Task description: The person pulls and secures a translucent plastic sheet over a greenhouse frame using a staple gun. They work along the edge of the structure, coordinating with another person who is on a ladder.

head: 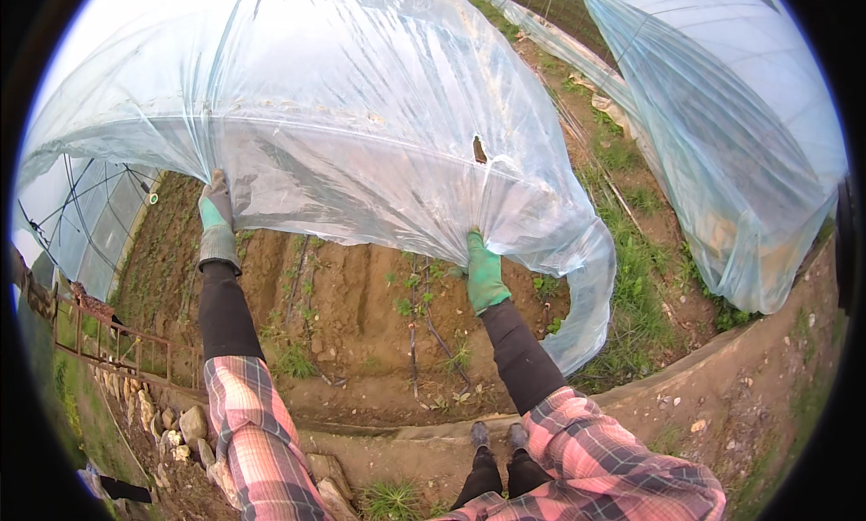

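A wide sheet of clear greenhouse plastic film (352, 142) spreads out in front of me, with its lower edge bunched into both my gloved hands. My left hand (218, 210), in a green and grey work glove, grips the gathered film on the left. On the right, my right hand (484, 270) in a green glove clutches another bunch of the edge. Creases fan upward from both grips. Just above my right hand the film has a small torn hole (480, 149). A loose tail of film (592, 304) curls down to the right of that hand.
Beneath the film lie soil beds (352, 291) with seedlings and black drip lines (433, 325). A rusty metal ladder (135, 352) and stones (193, 424) are at left. A second plastic-covered tunnel (724, 135) stands at right. A low concrete edge (419, 434) runs before my boots (480, 434).
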{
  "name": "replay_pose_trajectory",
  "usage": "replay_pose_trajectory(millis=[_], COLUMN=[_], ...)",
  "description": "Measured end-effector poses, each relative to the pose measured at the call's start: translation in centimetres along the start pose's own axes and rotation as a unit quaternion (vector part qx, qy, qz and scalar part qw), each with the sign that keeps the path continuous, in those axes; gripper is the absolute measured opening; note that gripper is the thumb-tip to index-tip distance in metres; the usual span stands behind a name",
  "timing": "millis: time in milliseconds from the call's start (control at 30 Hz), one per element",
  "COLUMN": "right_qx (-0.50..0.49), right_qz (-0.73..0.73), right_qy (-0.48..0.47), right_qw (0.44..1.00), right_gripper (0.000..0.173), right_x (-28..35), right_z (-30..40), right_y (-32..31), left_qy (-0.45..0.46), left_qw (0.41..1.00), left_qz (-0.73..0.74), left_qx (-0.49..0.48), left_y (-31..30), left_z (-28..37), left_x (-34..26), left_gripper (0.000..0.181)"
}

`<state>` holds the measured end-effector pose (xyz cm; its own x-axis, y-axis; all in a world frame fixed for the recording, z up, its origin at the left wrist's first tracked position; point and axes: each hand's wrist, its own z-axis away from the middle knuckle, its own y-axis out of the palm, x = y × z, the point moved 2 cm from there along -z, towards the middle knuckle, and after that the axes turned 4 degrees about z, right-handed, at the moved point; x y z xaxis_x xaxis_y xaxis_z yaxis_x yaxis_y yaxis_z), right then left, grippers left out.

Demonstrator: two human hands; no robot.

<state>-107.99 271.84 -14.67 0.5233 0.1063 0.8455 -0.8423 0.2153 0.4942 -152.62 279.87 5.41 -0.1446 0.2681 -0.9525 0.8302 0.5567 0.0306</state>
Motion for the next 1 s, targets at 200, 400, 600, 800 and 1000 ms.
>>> replay_pose_trajectory(millis=[200, 400, 600, 800, 1000], right_qx=[-0.015, -0.023, -0.022, -0.027, 0.007], right_qz=[0.044, 0.047, 0.045, 0.063, 0.064], right_qy=[0.028, 0.036, 0.064, 0.055, 0.034], right_qw=[0.999, 0.998, 0.997, 0.996, 0.997], right_gripper=[0.044, 0.048, 0.051, 0.049, 0.05], right_x=[-0.2, 0.2, 0.1, 0.0, 0.0], right_z=[-0.5, -0.9, -0.7, -1.3, -1.1], right_y=[0.5, -0.5, 0.2, -1.1, -0.9], left_qy=[0.004, 0.014, 0.034, 0.011, 0.046], left_qw=[0.999, 0.999, 0.999, 0.999, 0.984], left_qz=[0.054, -0.043, -0.001, -0.027, -0.164], left_qx=[0.0, -0.006, -0.014, -0.024, -0.045], left_y=[-1.4, 0.6, -0.4, 2.0, 1.8], left_z=[-2.4, -0.8, -2.0, 1.0, 2.0], left_x=[1.6, 0.6, 0.8, -1.2, -3.1], left_gripper=[0.042, 0.045, 0.036, 0.036, 0.034])
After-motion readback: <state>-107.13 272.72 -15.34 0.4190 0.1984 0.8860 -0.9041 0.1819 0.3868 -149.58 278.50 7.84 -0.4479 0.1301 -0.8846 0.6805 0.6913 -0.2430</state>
